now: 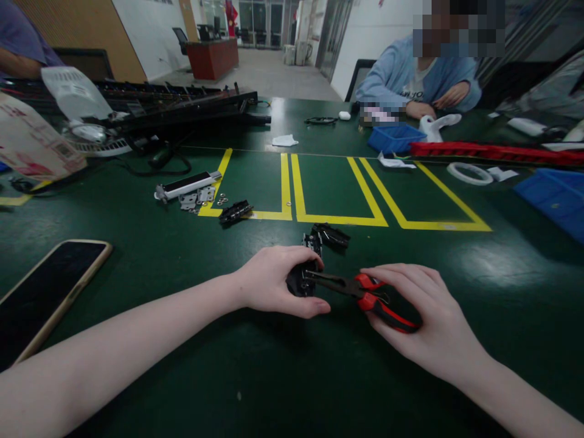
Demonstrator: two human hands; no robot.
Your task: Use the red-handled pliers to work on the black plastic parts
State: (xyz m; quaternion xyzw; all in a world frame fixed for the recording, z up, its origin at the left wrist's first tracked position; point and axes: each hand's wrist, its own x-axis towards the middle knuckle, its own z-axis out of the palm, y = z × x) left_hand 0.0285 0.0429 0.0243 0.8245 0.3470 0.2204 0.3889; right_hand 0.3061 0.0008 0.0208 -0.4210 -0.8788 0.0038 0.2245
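Note:
My left hand [278,280] is closed around a small black mechanical part [298,281], whose far side my fingers hide. Red-and-black needle-nose pliers [360,289] are gripped by their handles in my right hand [420,310]. The tips of the pliers touch the black part, near a small metal piece. Just beyond my left hand lie another black part [332,236] and a dark metallic piece [312,240]. Farther off, a similar black part [236,212] rests across yellow tape.
A phone [50,298] lies at the left. Metal brackets [196,198], small rings [222,199] and a white-and-black bar [187,185] sit beyond it. Blue bins [396,139] and a tape roll [469,173] are at the right. A person in a blue shirt [387,73] sits across the table.

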